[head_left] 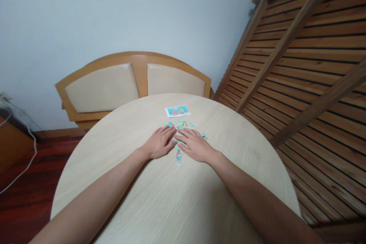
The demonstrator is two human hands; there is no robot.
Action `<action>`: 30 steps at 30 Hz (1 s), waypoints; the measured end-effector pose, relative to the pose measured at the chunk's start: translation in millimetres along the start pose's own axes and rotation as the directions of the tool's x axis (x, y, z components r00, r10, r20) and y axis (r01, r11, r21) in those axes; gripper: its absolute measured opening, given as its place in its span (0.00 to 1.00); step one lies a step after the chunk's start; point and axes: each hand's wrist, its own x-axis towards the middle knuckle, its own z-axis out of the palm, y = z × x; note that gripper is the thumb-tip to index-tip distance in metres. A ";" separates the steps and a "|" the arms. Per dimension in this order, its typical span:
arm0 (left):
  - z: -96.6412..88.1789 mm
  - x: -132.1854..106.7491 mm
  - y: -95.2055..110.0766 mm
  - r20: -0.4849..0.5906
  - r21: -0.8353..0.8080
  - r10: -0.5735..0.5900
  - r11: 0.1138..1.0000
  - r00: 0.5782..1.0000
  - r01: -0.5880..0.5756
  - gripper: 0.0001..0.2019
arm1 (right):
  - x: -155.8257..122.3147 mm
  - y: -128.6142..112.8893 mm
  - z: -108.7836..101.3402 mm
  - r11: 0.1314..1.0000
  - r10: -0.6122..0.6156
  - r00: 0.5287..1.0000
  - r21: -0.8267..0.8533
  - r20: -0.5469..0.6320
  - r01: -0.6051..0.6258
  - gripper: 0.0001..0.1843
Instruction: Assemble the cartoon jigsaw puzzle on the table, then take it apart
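Observation:
Both my hands lie flat, palms down, on a round light-wood table [143, 198]. My left hand [159, 143] and my right hand [195, 145] almost touch at the fingertips, fingers stretched out. They rest on a loose heap of small turquoise puzzle pieces [181, 124], several of which show beyond my fingertips. One joined strip of pieces [178, 156] lies between my wrists. Farther away on the table sits a small printed picture card [177, 111] in the same colours.
A wooden bench with two beige padded back panels [134, 82] stands behind the table against a pale wall. A slatted wooden frame [309, 76] leans at the right. Dark red floor and a white cable [20, 167] show at the left.

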 end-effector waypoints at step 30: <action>-32.9 -11.2 28.9 0.068 -0.289 0.384 0.891 0.921 -0.351 0.10 | -21.7 18.0 -6.6 0.986 0.067 0.996 0.154 -0.063 -0.057 0.12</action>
